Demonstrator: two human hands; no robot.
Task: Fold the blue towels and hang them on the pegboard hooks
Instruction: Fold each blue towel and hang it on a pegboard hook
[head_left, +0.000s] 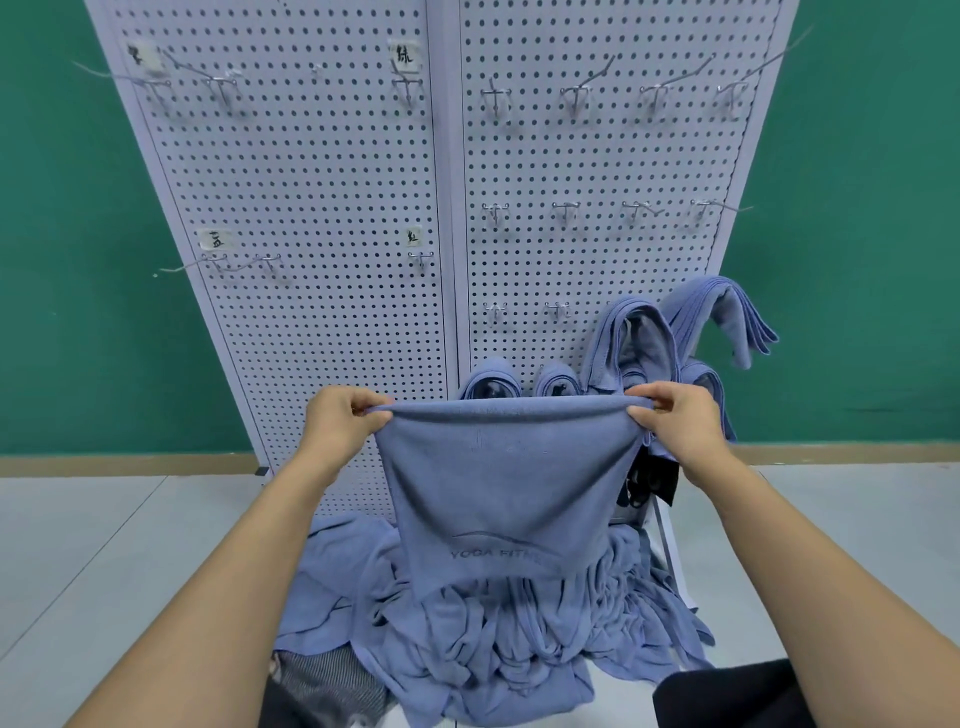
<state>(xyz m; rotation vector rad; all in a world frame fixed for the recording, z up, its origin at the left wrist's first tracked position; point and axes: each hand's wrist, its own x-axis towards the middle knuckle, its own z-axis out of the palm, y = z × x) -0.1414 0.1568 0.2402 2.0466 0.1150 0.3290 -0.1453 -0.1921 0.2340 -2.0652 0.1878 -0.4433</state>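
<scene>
I hold a folded blue towel (498, 488) stretched out in front of the white pegboard (332, 218). My left hand (337, 421) pinches its top left corner and my right hand (675, 421) pinches its top right corner. Grey lettering shows near the towel's lower edge. Several folded blue towels (639, 343) hang on hooks at the pegboard's lower right, partly hidden behind the held towel. A heap of loose blue towels (519, 644) lies on the floor below.
Bare metal hooks (566, 213) stick out in rows across the pegboard, some with paper labels (215, 240). A green wall stands behind. A grey striped cloth (322, 686) and a dark object (727, 696) lie at the bottom edge, and a black item (652, 480) hangs by my right wrist.
</scene>
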